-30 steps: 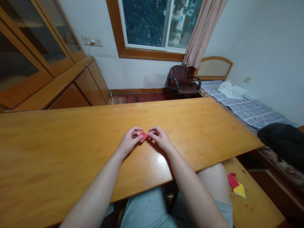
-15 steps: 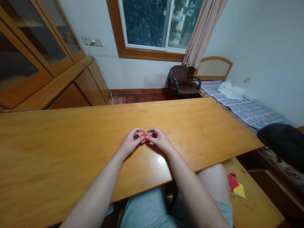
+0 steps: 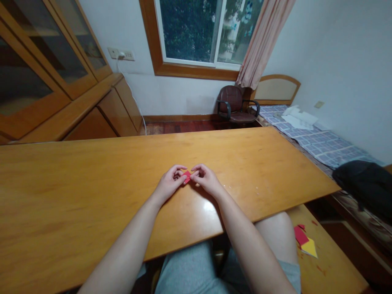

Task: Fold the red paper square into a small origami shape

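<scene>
A small folded piece of red paper (image 3: 187,177) is held just above the wooden table (image 3: 92,183), between both hands. My left hand (image 3: 171,179) pinches its left side, with the thumb laid on the paper and the fingers curled behind. On the other side, my right hand (image 3: 204,177) grips the right corner between thumb and fingertips. The folds are too small to make out, and the fingers cover part of the paper.
On a lower wooden surface (image 3: 333,265) at the right lie red paper (image 3: 301,235) and yellow paper (image 3: 310,247). Small whitish specks are on the tabletop right of my hands. Beyond stand a brown armchair (image 3: 231,100), a bed (image 3: 321,139) and a black bag (image 3: 364,183).
My right thumb has drawn back slightly to the right, so a little more of the red paper shows. My left hand keeps almost the same pose.
</scene>
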